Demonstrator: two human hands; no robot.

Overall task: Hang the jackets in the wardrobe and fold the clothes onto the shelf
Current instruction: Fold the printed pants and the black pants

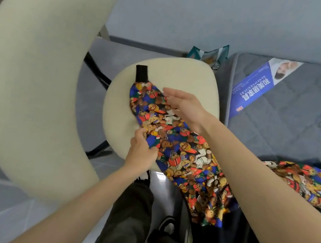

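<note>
Blue bear-print jacket (184,152), cut off rightward, pinched by left hand (141,151)

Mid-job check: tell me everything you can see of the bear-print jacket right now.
The bear-print jacket looks like soft fabric, crowded with teddy bears in blue, red, orange and green. One sleeve, ending in a black cuff, lies stretched across the cream chair seat. The body trails off the seat toward the person's legs, with more bunched further right. The left hand grips the sleeve's near edge; the right hand rests on it, fingers straight.
</note>
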